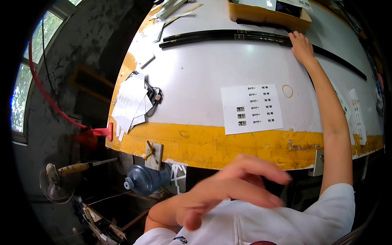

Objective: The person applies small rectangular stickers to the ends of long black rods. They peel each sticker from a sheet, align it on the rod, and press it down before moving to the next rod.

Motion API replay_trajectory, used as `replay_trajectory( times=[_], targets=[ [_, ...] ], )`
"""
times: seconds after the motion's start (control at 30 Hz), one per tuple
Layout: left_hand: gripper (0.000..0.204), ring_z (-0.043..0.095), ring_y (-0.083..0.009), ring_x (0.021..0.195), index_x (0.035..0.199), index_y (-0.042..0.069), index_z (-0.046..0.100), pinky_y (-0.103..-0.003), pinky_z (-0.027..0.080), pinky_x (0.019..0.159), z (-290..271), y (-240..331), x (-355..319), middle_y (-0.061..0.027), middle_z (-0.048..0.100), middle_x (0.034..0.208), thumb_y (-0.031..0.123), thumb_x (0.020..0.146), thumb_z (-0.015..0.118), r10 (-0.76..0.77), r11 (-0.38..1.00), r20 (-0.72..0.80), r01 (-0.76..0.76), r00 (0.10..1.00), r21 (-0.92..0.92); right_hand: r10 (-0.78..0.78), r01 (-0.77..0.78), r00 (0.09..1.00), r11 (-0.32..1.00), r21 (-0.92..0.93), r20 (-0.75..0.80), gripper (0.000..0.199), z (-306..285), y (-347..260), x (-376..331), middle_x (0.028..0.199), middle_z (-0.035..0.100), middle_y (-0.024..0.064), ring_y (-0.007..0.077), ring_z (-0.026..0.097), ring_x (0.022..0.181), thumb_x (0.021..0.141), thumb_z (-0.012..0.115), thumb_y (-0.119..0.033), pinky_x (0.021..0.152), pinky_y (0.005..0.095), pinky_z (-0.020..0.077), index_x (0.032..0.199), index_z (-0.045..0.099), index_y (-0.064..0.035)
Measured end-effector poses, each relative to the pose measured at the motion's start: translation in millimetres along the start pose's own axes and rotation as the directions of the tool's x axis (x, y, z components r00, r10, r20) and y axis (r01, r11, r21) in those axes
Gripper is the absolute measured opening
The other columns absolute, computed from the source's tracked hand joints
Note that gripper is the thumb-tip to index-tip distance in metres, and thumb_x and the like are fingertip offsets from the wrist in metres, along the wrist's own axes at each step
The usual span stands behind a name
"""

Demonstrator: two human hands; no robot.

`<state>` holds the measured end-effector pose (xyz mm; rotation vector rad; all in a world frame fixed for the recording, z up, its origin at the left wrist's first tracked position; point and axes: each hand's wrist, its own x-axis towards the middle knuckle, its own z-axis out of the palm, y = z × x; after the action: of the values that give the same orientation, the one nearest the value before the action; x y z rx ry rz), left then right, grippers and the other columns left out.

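Two long glossy black rods [212, 36] with thin pale bands lie side by side across the far part of the table. My right hand [301, 47] reaches out to them, its fingers closed over their right portion; the fingertips are partly hidden. A black length [343, 63] runs on to the right beyond that hand. Close to me, my left hand [232, 183] hovers in front of the table edge, holding nothing, with its fingers bent and apart. Nearest to it on the table is a white label sheet [234, 98] with dark print and small picture stickers. A thin tan rubber band [287, 91] lies right of the sheet.
At the back stands an orange-yellow box [261, 14]. Loose papers [131, 100] cover a dark corded thing on the left, with strips [169, 10] farther back. White label strips [358, 116] lie far right. Below the yellow edge are a blue water bottle [147, 179] and a fan [57, 183].
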<state>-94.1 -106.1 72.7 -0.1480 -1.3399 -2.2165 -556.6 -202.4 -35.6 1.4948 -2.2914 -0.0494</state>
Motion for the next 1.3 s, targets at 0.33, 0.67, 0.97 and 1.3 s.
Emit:
replay_trajectory(
  times=[0.33, 0.67, 0.97, 1.3],
  targets=[
    [0.022, 0.055, -0.0285, 0.108, 0.104, 0.002, 0.063, -0.040, 0.043, 0.092, -29.9, 5.7, -20.9, -0.0212, 0.056, 0.120, 0.013, 0.085, 0.064, 0.249, 0.358, -0.277, 0.177, 0.928, 0.917, -0.106, 0.105, 0.987, 0.994, -0.019, -0.124, 0.033, -38.9, 24.4, -43.1, 0.091, 0.063, 0.0069, 0.0276, 0.065, 0.088, 0.078, 0.063, 0.002, 0.074, 0.0392, 0.0542, 0.107, 0.056, -0.0112],
    [0.060, 0.042, -0.0299, 0.136, 0.134, 0.016, 0.056, -0.046, 0.032, 0.112, -36.7, 5.1, -10.3, -0.0080, 0.051, 0.142, 0.048, 0.084, 0.067, 0.296, -0.557, 0.099, 0.087, 0.950, 0.826, -0.170, 0.152, 0.963, 0.983, -0.099, -0.211, 0.037, -180.2, 26.0, -241.7, 0.113, 0.067, 0.0055, 0.0237, 0.066, 0.100, 0.082, 0.070, -0.005, 0.082, 0.0335, 0.0541, 0.117, 0.062, -0.0097],
    [0.039, 0.060, -0.0281, 0.098, 0.116, 0.011, 0.064, -0.041, 0.044, 0.100, -48.0, -10.4, -55.9, -0.0083, 0.062, 0.102, 0.007, 0.079, 0.072, 0.142, -0.419, -0.025, 0.084, 0.989, 0.904, -0.098, 0.192, 0.958, 0.916, 0.351, -0.269, 0.033, -174.9, -24.5, -324.7, 0.110, 0.066, 0.0109, 0.0285, 0.063, 0.106, 0.078, 0.068, 0.009, 0.091, 0.0377, 0.0500, 0.109, 0.064, -0.0023],
    [0.037, 0.061, -0.0270, 0.099, 0.115, 0.011, 0.063, -0.047, 0.039, 0.104, -85.2, -11.1, -92.9, -0.0061, 0.064, 0.104, 0.010, 0.079, 0.071, 0.128, -0.428, -0.021, 0.074, 0.992, 0.901, -0.069, 0.194, 0.960, 0.863, 0.466, -0.271, 0.039, -152.5, -78.6, -337.4, 0.106, 0.065, 0.0090, 0.0272, 0.061, 0.106, 0.072, 0.068, 0.013, 0.094, 0.0387, 0.0482, 0.107, 0.067, -0.0030]
  ],
)
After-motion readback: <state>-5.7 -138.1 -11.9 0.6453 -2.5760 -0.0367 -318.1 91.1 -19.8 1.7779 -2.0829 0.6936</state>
